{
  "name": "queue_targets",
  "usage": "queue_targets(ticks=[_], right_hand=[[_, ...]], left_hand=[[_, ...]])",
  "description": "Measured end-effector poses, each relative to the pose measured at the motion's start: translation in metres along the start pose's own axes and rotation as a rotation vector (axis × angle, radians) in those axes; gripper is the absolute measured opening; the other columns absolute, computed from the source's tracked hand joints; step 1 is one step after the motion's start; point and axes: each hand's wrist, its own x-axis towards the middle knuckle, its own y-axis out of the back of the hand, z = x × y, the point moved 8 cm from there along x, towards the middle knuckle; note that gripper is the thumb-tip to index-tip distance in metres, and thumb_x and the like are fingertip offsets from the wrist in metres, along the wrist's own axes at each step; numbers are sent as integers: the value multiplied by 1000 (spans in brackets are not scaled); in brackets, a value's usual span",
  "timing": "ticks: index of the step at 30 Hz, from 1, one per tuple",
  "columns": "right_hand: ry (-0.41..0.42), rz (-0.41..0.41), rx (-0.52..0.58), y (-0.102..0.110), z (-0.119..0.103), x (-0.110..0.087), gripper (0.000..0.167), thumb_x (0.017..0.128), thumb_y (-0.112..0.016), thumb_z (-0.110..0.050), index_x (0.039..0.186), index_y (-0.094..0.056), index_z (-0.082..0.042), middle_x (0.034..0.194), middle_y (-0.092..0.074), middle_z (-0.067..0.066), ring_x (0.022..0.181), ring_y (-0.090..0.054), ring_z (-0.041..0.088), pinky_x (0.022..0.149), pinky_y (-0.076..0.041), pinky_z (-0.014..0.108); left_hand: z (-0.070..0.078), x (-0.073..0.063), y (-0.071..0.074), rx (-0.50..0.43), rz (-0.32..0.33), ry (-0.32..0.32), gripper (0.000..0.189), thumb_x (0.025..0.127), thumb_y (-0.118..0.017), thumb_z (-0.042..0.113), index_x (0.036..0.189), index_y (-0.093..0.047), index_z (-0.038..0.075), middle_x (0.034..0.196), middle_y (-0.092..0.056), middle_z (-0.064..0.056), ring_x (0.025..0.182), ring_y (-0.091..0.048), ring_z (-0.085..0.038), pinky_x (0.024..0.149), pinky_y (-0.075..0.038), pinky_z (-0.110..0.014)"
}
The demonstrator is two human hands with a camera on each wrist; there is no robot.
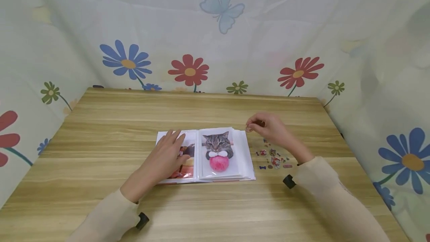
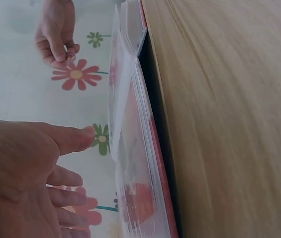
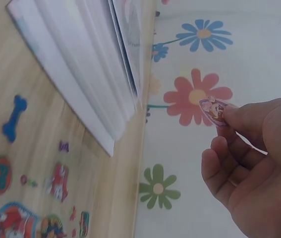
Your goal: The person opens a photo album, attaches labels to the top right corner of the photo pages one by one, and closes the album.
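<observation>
A photo album (image 1: 246, 156) lies spread on the wooden table, its right side showing a picture of a cat (image 1: 218, 146) with a pink ball. My left hand (image 1: 166, 154) is over the left page, fingers straight, partly covering a reddish photo (image 1: 189, 169). In the left wrist view its thumb and fingers are extended and hold nothing. Just past the album's upper right corner, my right hand (image 1: 268, 126) pinches a small cartoon sticker (image 3: 213, 110) between thumb and forefinger, raised above the table.
Several cartoon stickers (image 1: 275, 162) lie on the table right of the album, among them a blue bone sticker (image 3: 14, 119) and a red oval one (image 3: 1, 174). A flowered curtain (image 1: 235, 47) hangs behind the table's far edge and along both sides.
</observation>
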Motion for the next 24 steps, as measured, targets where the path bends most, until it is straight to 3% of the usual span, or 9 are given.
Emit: queue_targets(ticks=[6, 13, 20, 24], right_hand=[[23, -60, 34, -21, -18, 18, 10, 99, -65, -1, 100, -75, -3, 91, -73, 3, 75, -62, 15, 64, -53, 25], [55, -148, 11, -48, -37, 40, 10, 101, -65, -4, 98, -74, -6, 89, -71, 1, 74, -57, 15, 65, -49, 27], [59, -273, 56, -72, -52, 61, 9, 103, -64, -9, 102, -73, -8, 93, -72, -1, 90, -68, 29, 76, -55, 29], [62, -322, 63, -85, -56, 74, 10, 103, -64, -9, 101, -74, -7, 92, -72, -1, 89, -67, 29, 75, -53, 26]], left_hand=[[-8, -6, 1, 2, -5, 45, 69, 94, -77, 26, 146, -49, -11, 155, -40, -33, 147, -29, -53, 119, -26, -60], [-11, -13, 4, 26, 32, 33, 64, 95, -75, 23, 141, -52, -14, 149, -45, -36, 141, -37, -57, 118, -30, -60], [-18, -20, 0, 9, 17, 59, 67, 95, -76, 26, 140, -52, -16, 148, -45, -38, 141, -36, -58, 118, -30, -61], [-22, -22, -2, 1, 1, 93, 66, 96, -75, 26, 141, -51, -16, 149, -44, -38, 142, -35, -57, 117, -30, -62]])
